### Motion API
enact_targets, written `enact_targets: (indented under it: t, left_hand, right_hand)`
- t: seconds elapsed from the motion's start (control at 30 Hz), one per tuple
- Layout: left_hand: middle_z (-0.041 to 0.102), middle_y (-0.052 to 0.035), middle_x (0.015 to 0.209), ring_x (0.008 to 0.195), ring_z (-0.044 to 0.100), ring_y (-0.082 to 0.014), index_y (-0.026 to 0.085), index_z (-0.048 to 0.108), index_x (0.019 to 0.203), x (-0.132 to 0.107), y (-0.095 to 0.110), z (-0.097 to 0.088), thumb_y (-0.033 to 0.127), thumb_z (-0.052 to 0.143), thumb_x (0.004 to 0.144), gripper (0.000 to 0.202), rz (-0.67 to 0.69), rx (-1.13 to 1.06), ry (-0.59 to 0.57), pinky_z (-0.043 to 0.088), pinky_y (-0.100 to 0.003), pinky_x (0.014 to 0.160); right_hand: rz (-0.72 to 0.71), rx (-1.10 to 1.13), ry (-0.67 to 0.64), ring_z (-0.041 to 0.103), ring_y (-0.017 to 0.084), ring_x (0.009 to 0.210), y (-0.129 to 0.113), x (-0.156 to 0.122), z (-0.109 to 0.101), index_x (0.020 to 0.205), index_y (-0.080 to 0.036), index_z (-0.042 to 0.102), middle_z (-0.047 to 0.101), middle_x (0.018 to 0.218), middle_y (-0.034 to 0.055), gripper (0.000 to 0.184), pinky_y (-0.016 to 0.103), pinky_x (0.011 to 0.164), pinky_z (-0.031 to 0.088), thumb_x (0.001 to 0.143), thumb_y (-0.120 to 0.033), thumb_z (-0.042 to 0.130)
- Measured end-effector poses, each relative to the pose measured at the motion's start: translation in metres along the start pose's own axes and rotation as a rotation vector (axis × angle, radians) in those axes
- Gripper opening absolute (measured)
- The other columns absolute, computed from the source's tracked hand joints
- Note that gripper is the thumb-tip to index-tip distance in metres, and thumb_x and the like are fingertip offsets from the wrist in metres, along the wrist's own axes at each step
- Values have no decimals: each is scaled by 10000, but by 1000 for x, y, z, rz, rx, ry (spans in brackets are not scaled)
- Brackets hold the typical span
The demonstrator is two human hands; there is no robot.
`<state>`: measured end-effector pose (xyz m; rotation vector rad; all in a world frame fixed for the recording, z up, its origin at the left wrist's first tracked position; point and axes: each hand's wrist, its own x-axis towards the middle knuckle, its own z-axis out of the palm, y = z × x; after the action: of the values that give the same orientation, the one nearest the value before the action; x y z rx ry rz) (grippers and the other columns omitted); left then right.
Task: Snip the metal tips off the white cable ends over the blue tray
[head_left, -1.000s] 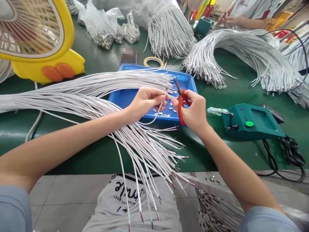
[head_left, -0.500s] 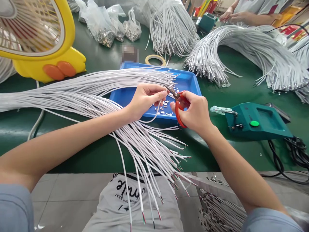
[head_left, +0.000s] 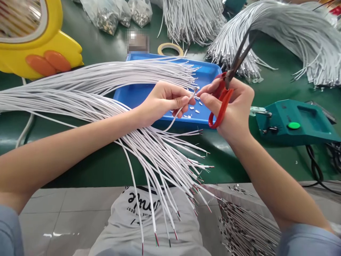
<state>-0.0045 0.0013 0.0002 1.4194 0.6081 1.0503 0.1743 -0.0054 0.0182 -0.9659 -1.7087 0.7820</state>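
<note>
Head view: the green table (head_left: 106, 46) runs to its front edge just below my forearms, and beyond that edge is grey floor and my lap. A wide fan of white cables (head_left: 80, 96) crosses the table from the left and spills over the front edge, so the free surface is mostly the strip between the blue tray (head_left: 133, 94) and the edge. To the right stands a teal device (head_left: 295, 122), near my right wrist but apart from it.

The blue tray lies under both hands and holds small white cut pieces (head_left: 190, 110).

My left hand (head_left: 165, 101) is pinched closed on a single white cable (head_left: 177, 115), its end held above the tray. My right hand (head_left: 231, 103) is clamped around the red scissors (head_left: 222, 101), blades pointing up and away, while its fingertips touch the cable's end.
</note>
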Motion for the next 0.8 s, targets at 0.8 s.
enact_targets:
  t: [0.8]
  left_hand:
    - [612, -23, 596, 492, 551, -78, 125, 709, 752, -2, 4, 1, 340, 673, 785, 221, -52, 49, -18, 418, -206, 456]
  right_hand:
    - [-237, -155, 127, 645, 139, 736, -3, -3, 4, 683, -226, 482, 682, 777, 6, 198, 340, 816, 498, 722, -41, 539]
